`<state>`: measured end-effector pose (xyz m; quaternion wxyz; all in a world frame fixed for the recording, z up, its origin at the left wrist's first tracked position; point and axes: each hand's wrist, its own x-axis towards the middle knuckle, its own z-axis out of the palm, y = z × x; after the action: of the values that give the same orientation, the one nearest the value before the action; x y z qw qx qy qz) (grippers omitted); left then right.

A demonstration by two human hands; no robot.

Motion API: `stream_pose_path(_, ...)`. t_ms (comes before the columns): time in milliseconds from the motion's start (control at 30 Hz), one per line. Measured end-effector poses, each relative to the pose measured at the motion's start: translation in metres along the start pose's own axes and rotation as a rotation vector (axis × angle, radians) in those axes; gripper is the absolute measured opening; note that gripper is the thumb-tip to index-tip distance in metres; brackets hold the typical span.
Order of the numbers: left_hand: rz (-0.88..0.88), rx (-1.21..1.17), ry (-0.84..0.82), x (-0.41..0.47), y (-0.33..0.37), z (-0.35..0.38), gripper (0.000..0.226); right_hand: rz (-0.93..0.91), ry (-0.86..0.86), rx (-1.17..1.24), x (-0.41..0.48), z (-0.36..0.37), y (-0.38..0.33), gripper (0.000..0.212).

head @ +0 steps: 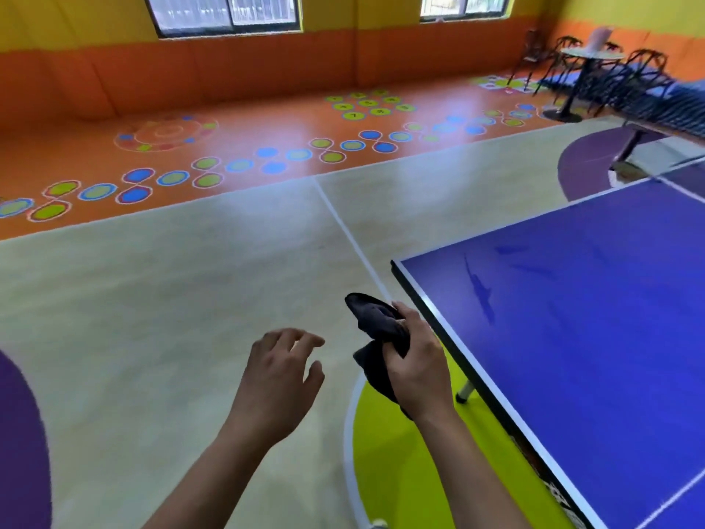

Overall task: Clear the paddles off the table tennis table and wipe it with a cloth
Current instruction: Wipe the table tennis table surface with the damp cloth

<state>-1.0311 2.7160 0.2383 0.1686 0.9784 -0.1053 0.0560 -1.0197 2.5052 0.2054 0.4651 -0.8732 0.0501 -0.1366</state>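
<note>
Just cloth in right hand

The counter is deep blue with white edge lines and a black rim; the cloth looks black, perhaps dark navy; the floor is pale beige crossed by a white line, with an orange band dotted in blue and lime circles ringed red and white, plus lime and purple patches; the wall is yellow over orange; the chairs are black.
</note>
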Motion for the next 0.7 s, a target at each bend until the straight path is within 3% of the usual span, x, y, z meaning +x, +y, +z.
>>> stream_pose_path(133, 0.076, 0.009, -0.066, 0.096, -0.020, 0.018, 0.033, 0.038, 0.122, 0.016, 0.077, 0.027, 0.025, 0.052)
stream_pose_path(333, 0.165, 0.114, -0.098, 0.262, -0.043, 0.011, 0.034, 0.106, 0.253, 0.029, 0.232, 0.066, 0.040, 0.031)
stream_pose_path(467, 0.179, 0.109, -0.019, 0.368, -0.052, -0.008, 0.031, 0.074, 0.280, 0.019, 0.332, 0.080, 0.035, 0.032)
stream_pose_path(700, 0.331, 0.046, -0.082, 0.517, -0.047, 0.029, 0.032, 0.166, 0.325, -0.013, 0.450, 0.095, 0.065, 0.032)
